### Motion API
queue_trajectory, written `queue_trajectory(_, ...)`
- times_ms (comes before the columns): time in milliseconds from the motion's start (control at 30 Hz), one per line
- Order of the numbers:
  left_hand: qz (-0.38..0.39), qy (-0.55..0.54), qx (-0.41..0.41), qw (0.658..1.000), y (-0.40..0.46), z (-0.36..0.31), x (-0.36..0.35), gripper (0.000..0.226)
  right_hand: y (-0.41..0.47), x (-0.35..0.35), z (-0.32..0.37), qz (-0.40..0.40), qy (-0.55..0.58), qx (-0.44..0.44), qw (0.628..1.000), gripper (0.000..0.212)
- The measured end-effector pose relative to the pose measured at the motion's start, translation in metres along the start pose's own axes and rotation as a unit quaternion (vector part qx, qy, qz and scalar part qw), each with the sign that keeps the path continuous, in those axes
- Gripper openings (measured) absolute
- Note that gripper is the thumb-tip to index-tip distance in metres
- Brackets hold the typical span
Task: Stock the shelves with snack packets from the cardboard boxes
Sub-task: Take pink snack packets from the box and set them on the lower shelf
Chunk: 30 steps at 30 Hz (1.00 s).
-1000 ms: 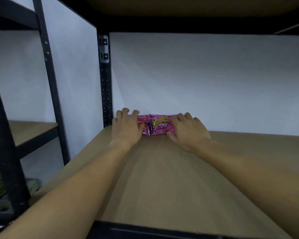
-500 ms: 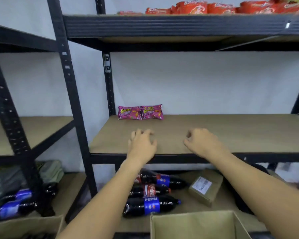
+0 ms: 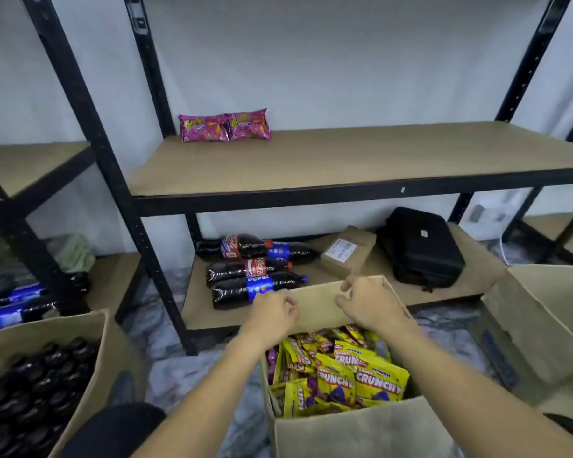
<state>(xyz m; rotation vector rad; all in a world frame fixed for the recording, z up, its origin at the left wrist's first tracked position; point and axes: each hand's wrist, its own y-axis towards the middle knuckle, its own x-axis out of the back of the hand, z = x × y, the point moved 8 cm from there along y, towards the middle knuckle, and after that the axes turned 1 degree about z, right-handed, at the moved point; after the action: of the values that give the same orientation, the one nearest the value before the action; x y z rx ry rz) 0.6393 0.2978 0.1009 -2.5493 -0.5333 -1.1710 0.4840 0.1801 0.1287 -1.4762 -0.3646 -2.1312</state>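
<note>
**Stock entry: hands off the shelf, above the open box**

Change since half a second ago: both hands have left the middle shelf (image 3: 361,160) and dropped to the cardboard box (image 3: 354,428) in the near centre. One second ago they were pressing the pink packets against the far wall; the pink snack packets (image 3: 225,126) now lie alone at the far left corner of that shelf, two side by side, touching, beside the black upright.

Left hand (image 3: 272,314): above the far left part of the box, fingers loosely curled, grip narrow and holding nothing.

Right hand (image 3: 368,305): above the far wall of the box, fingers relaxed and partly curled, grip holding nothing (whether the fingertips touch the box flap cannot be told).

Yellow snack packets (image 3: 361,375): heaped inside the box, just near of and below both hands, apart from them; a few purple ones show at the left edge.

Other items: cola bottles (image 3: 255,272) lying on the bottom shelf, a small labelled parcel (image 3: 348,252) and a black case (image 3: 420,247) to their right; a box of dark bottles (image 3: 30,391) at near left; another open carton (image 3: 543,319) at right.
</note>
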Motion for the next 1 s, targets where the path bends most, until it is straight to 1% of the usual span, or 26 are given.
queue_trajectory(33, 0.022, 0.000, 0.010, 1.000, 0.001, 0.009, -0.016, 0.023, -0.001, -0.017, -0.013, 0.026, 0.002, -0.011, 1.000, 0.030)
queue_trajectory(133, 0.075, 0.016, 0.028, 0.997, 0.010, 0.028, -0.055, 0.020, 0.001, -0.062, -0.046, 0.091, -0.003, -0.044, 0.995, 0.017)
queue_trajectory(233, 0.120, 0.038, 0.051, 0.991, 0.022, 0.044, -0.087, 0.021, 0.006, -0.102, -0.071, 0.141, -0.011, -0.065, 0.988, 0.020)
queue_trajectory(333, 0.156, 0.052, 0.080, 0.983, 0.031, 0.059, -0.116, 0.023, 0.015, -0.133, -0.087, 0.178, -0.044, -0.066, 0.981, 0.031)
queue_trajectory(433, 0.198, 0.065, 0.098, 0.973, 0.038, 0.069, -0.145, 0.022, 0.020, -0.158, -0.097, 0.222, -0.077, -0.044, 0.971, 0.041)
queue_trajectory(533, 0.231, 0.077, 0.096, 0.965, 0.040, 0.073, -0.169, 0.025, 0.023, -0.178, -0.103, 0.247, -0.099, -0.018, 0.964, 0.062)
queue_trajectory(633, 0.255, 0.093, 0.080, 0.959, 0.041, 0.077, -0.187, 0.028, 0.025, -0.186, -0.117, 0.260, -0.111, -0.035, 0.959, 0.070)
queue_trajectory(700, 0.275, 0.113, 0.069, 0.952, 0.042, 0.080, -0.192, 0.031, 0.023, -0.187, -0.126, 0.280, -0.120, -0.040, 0.952, 0.065)
queue_trajectory(800, 0.296, 0.156, 0.065, 0.940, 0.044, 0.091, -0.197, 0.039, 0.019, -0.187, -0.137, 0.288, -0.138, -0.041, 0.947, 0.038)
queue_trajectory(867, 0.300, 0.191, 0.075, 0.931, 0.042, 0.098, -0.198, 0.037, 0.015, -0.184, -0.145, 0.270, -0.135, -0.058, 0.951, 0.024)
queue_trajectory(933, 0.308, 0.199, 0.095, 0.925, 0.035, 0.108, -0.204, 0.031, 0.013, -0.184, -0.146, 0.256, -0.144, -0.061, 0.954, 0.022)
queue_trajectory(1000, 0.322, 0.191, 0.109, 0.921, 0.028, 0.112, -0.211, 0.028, 0.017, -0.180, -0.141, 0.220, -0.147, -0.046, 0.963, 0.029)
